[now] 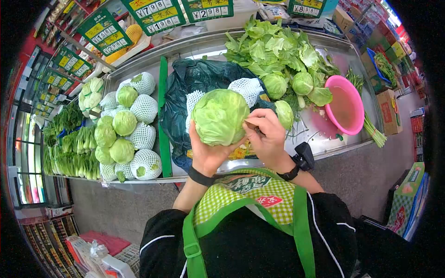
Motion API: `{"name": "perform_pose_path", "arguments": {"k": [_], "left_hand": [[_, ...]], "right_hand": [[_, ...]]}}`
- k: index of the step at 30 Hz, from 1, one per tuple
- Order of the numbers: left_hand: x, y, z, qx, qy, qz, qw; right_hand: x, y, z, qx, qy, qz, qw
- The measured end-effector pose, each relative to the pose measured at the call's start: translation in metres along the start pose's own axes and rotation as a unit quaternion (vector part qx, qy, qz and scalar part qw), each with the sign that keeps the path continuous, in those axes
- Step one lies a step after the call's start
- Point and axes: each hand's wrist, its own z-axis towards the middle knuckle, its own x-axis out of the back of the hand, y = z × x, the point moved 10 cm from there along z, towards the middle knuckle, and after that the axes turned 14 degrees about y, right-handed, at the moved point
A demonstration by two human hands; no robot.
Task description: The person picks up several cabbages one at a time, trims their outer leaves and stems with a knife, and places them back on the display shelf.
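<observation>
A round green cabbage (219, 117) rests in my left hand (208, 155), whose fingers curve around it from below. At the cabbage's right edge, the thumb and index finger of my right hand (269, 134) pinch together on an outer leaf; the exact spot is partly hidden by the fingers. Behind the cabbage lies a dark green plastic bag (178, 88), spread over the metal counter. White foam net sleeves (246, 88) show on the bag, next to the cabbage.
To the left, past a green divider (162, 111), several cabbages (124, 123) are stacked, many in foam nets. Loose leaves (273, 48) and trimmed cabbages (302, 83) pile at the back right. A pink basin (344, 104) of murky water stands right. Price signs (154, 15) hang ahead.
</observation>
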Motion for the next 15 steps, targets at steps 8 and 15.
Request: {"name": "perform_pose_path", "arguments": {"k": [8,15], "left_hand": [[0.004,0.002,-0.003,-0.01,0.003,0.006,1.0],[0.003,0.005,-0.012,0.001,-0.035,0.055,0.998]], "right_hand": [[-0.008,-0.006,-0.001,0.003,-0.041,-0.002,0.999],[0.011,0.043,0.002,-0.227,0.022,0.093,0.969]]}}
